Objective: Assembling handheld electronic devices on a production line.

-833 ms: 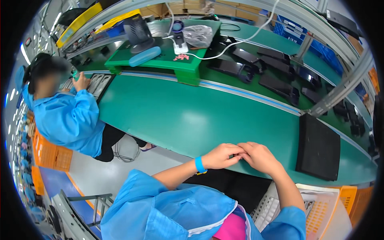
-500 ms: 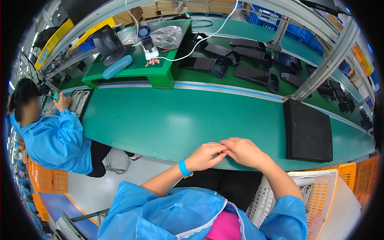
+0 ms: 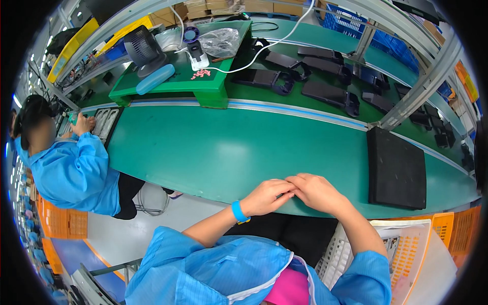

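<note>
My left hand (image 3: 265,197) and my right hand (image 3: 319,194) meet at the near edge of the green worktable (image 3: 183,147). Their fingertips overlap, the right fingers lying over the left ones. On both hands the fingers are loosely stretched out, and no object shows in either. A small gap separates my left thumb from its fingers. Around my left wrist is a blue band (image 3: 238,211). Nearest to my right hand is a black flat block or pad (image 3: 396,170) lying to its right on the table.
Beyond the table, several black devices (image 3: 330,95) lie on a green conveyor. A green stand (image 3: 211,96) bears a fan (image 3: 145,50) and a blue case (image 3: 155,79). A metal post (image 3: 422,84) rises at right. A co-worker (image 3: 71,162) handles parts at left. A white basket (image 3: 412,249) stands by my right arm.
The whole view has shifted slightly, moving the scene a little to the right. My hands keep the same fingertip contact at the table edge.
</note>
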`<state>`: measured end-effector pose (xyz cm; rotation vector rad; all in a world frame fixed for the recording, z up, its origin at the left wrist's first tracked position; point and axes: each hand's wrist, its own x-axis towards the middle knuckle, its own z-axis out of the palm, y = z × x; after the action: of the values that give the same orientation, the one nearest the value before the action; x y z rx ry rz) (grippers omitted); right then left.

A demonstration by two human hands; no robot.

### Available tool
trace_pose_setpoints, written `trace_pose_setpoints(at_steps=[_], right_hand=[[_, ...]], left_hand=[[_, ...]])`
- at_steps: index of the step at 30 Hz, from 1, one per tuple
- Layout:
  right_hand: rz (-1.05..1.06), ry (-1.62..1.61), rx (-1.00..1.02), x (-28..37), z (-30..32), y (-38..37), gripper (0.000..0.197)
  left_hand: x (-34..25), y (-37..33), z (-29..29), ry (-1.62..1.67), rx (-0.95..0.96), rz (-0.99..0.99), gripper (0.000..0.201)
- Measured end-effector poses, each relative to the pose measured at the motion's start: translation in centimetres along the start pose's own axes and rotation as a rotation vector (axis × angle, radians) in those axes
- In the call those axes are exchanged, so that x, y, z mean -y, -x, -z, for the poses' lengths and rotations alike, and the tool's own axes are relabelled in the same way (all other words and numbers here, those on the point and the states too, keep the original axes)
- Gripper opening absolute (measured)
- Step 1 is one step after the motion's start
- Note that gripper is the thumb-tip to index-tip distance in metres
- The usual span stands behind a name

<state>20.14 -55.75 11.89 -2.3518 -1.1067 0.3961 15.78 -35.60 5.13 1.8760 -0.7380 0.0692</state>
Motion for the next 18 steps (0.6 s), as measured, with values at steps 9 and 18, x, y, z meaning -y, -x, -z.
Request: trace_pose_setpoints(at_steps=[9, 18], right_hand=[[-0.028, -0.013, -0.007, 0.1, 0.1, 0.0, 0.028], [-0.006, -0.003, -0.045, -0.4, -0.3, 0.1, 0.027]], left_hand=[[0.1, -0.2, -0.2, 0.024, 0.003, 0.011, 0.02], [0.2, -0.2, -0.4, 0.027, -0.029, -0.071, 0.018]])
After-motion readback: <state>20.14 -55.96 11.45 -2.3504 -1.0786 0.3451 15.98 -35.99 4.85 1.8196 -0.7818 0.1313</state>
